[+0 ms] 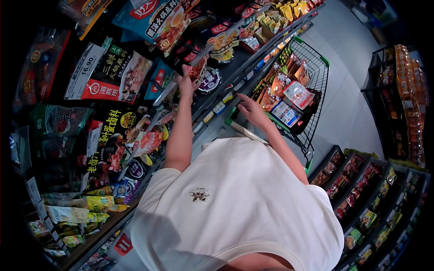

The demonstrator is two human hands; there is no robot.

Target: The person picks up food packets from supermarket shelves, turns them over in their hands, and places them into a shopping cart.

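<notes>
My left hand [185,84] reaches in at the shelf, beside a red packet [197,72] and a clear shelf-edge strip. Its fingers are mostly hidden, so I cannot tell whether they grip the packet. A round dark tub with a white-lettered lid [210,80] stands just to its right. My right hand [251,110] hovers near the green-trimmed handle end of a shopping cart [323,86], fingers apart and holding nothing. Several orange-brown food packs [271,81] and a pack with a white-and-red label [298,95] lie in the cart.
Hot-pot seasoning pouches [120,74] hang on the left rack, with a price tag [84,67] reading 16.90. Small sachets [83,210] fill the lower left shelf. Stepped snack bins [350,174] stand at right, and another stocked rack [407,99] is beyond the tiled aisle [350,95].
</notes>
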